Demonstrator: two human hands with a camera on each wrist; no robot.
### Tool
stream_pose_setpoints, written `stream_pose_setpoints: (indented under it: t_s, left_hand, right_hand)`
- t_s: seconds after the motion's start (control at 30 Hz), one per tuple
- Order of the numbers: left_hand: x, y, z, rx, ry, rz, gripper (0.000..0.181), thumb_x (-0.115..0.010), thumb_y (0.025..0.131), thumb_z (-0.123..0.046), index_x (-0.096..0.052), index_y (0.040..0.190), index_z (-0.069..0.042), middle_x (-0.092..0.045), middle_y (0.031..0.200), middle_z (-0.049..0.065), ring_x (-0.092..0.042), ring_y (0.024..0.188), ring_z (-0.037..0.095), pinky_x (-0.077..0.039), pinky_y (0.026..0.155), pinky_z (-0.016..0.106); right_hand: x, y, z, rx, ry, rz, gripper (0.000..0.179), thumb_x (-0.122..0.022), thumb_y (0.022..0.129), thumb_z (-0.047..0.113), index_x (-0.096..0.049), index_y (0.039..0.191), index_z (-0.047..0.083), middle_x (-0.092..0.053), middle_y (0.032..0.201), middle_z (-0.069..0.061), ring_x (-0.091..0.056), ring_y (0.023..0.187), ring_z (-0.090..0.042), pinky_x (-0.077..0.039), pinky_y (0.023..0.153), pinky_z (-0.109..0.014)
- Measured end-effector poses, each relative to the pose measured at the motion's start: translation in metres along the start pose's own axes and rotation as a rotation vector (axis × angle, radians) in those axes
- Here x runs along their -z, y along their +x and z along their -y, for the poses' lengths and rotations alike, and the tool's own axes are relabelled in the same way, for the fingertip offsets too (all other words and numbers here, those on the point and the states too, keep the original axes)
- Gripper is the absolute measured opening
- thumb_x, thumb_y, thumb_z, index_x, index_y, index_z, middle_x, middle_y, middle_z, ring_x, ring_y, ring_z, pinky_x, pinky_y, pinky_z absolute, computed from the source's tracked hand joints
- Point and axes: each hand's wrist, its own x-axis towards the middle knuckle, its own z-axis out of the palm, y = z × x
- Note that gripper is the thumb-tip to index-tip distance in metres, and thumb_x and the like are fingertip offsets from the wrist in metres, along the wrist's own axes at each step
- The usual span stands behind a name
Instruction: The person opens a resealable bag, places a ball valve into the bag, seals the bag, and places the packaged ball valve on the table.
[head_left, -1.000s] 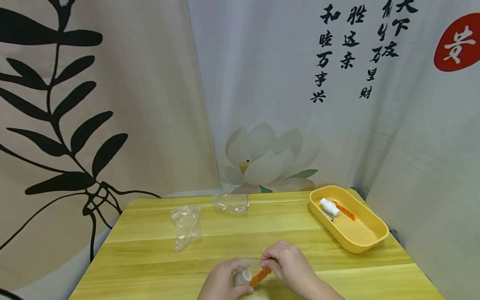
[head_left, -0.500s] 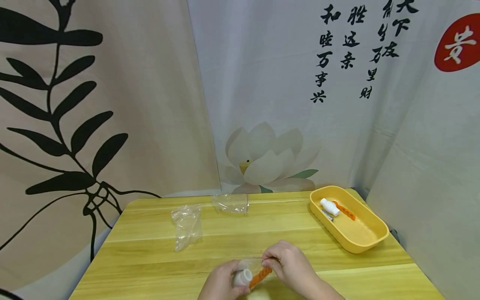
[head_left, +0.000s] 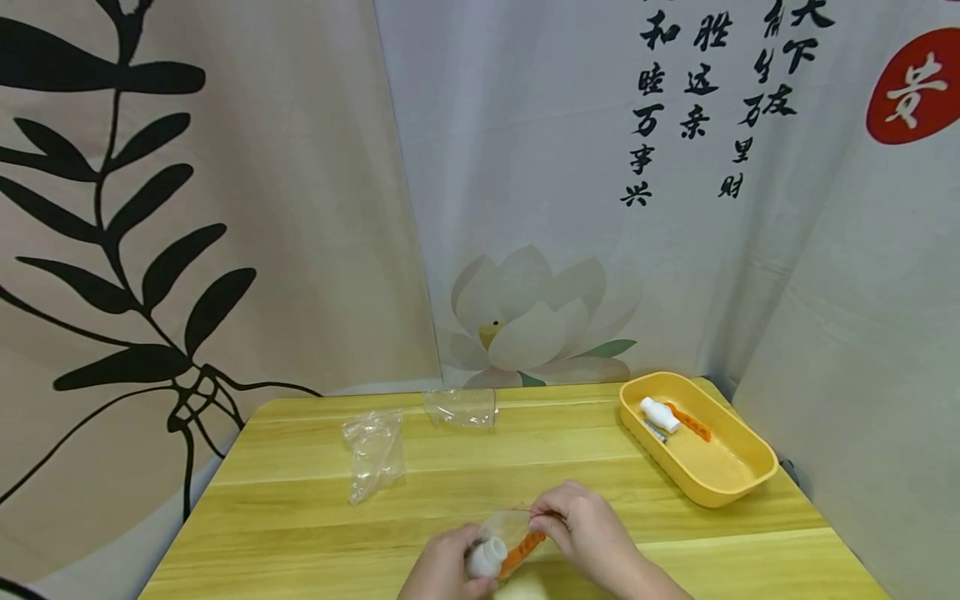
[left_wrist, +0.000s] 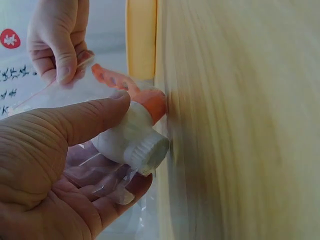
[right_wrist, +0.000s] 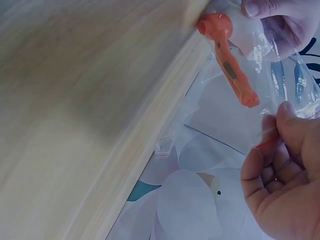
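In the head view my left hand [head_left: 444,567] grips a clear plastic zip bag [head_left: 506,525] at the table's near side. A white plastic bottle-shaped piece [left_wrist: 127,132] with a ribbed end lies in the bag, between thumb and fingers in the left wrist view. Beside it is an orange strip [right_wrist: 231,70] with holes along it and a rounded, thicker end. My right hand [head_left: 581,533] pinches the bag's mouth at its red seal line [right_wrist: 267,143]. The bag is stretched between both hands, and part of the white piece is hidden behind my left thumb.
A yellow tray [head_left: 750,475] at the right back holds a white piece [head_left: 660,414], an orange strip [head_left: 690,422] and a small grey item [head_left: 656,431]. Two more clear bags, one crumpled [head_left: 375,458] and one flatter [head_left: 461,408], lie on the wooden table [head_left: 300,517]. A printed curtain hangs behind.
My right hand has shifted slightly right, still pinching the bag's edge. The left hand has turned a little, and the white piece shows more fully in front of its fingers.
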Motion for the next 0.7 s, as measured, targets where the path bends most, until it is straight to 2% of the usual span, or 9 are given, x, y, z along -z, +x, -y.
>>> stream_pose_setpoints:
  t_s: [0.17, 0.37, 0.6, 0.7]
  left_hand:
    - [0.0, 0.001, 0.002, 0.002, -0.02, -0.017, 0.044, -0.094, 0.079, -0.014, -0.073, 0.116, -0.004, -0.077, 0.101, 0.002, -0.064, 0.085, 0.0, -0.055, 0.07, 0.022]
    - [0.002, 0.002, 0.002, 0.022, -0.032, -0.029, 0.045, -0.093, 0.08, -0.015, -0.072, 0.118, -0.001, -0.077, 0.101, 0.005, -0.065, 0.085, 0.002, -0.056, 0.07, 0.022]
    - [0.003, 0.002, 0.007, 0.024, -0.064, -0.019, 0.042, -0.09, 0.082, -0.015, -0.072, 0.118, -0.003, -0.078, 0.103, 0.006, -0.067, 0.086, 0.004, -0.059, 0.07, 0.024]
    - [0.003, 0.002, 0.008, 0.042, -0.078, -0.017, 0.042, -0.09, 0.083, -0.016, -0.073, 0.12, -0.005, -0.079, 0.104, 0.006, -0.067, 0.085, 0.004, -0.059, 0.07, 0.024]
  right_hand:
    - [0.003, -0.001, -0.002, -0.024, -0.027, 0.002, 0.016, -0.087, 0.086, 0.013, -0.076, 0.085, 0.024, -0.073, 0.086, 0.016, -0.062, 0.082, 0.004, -0.055, 0.067, -0.016]
    - [0.011, -0.004, -0.004, -0.142, -0.019, 0.038, 0.01, -0.084, 0.091, 0.015, -0.078, 0.088, 0.023, -0.073, 0.089, 0.013, -0.062, 0.082, 0.004, -0.057, 0.068, -0.021]
    - [0.027, -0.013, -0.003, -0.273, 0.047, 0.06, 0.004, -0.079, 0.097, 0.023, -0.079, 0.093, 0.023, -0.072, 0.092, 0.016, -0.059, 0.082, 0.007, -0.056, 0.069, -0.021]
    - [0.032, -0.017, -0.002, -0.302, 0.085, 0.037, 0.004, -0.079, 0.098, 0.022, -0.079, 0.094, 0.024, -0.072, 0.093, 0.015, -0.059, 0.081, 0.007, -0.057, 0.069, -0.021]
